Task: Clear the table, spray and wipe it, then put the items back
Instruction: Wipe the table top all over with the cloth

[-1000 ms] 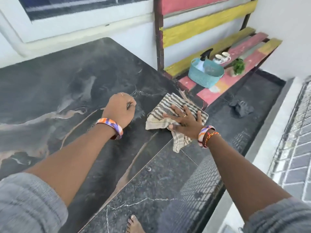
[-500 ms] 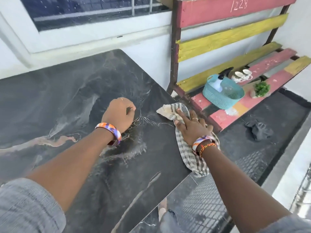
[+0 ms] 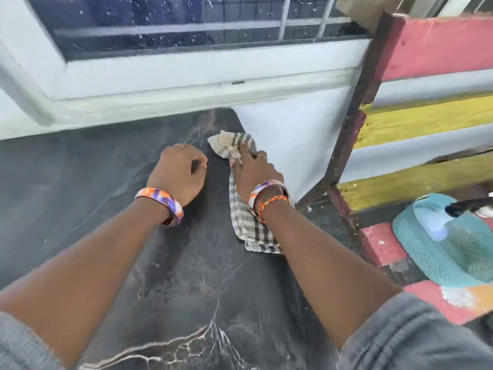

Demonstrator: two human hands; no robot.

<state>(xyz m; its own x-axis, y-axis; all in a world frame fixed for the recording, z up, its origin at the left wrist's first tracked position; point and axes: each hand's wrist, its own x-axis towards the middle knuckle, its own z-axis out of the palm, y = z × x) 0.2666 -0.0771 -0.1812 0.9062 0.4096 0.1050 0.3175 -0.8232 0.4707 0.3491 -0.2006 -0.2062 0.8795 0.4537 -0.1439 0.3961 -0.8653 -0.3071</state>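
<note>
The black marbled table (image 3: 80, 177) fills the lower left of the head view and bears nothing but my hands and a cloth. My right hand (image 3: 253, 172) presses flat on a striped beige cloth (image 3: 249, 225) near the table's far right corner, fingers spread over its front end. The cloth trails back under my wrist. My left hand (image 3: 178, 172) rests on the table just left of the cloth as a closed fist with nothing in it. A spray bottle (image 3: 440, 222) with a black nozzle lies in a teal basket (image 3: 416, 249) on the bench at the right.
A bench of red and yellow planks (image 3: 426, 121) stands right of the table, its dark post close to the table's corner. A white wall and window sill (image 3: 186, 86) run along the table's far edge.
My right hand has pushed the cloth away from me along the right edge to the far corner. The camera has tipped forward and closer. The left fist has stayed where it was.
</note>
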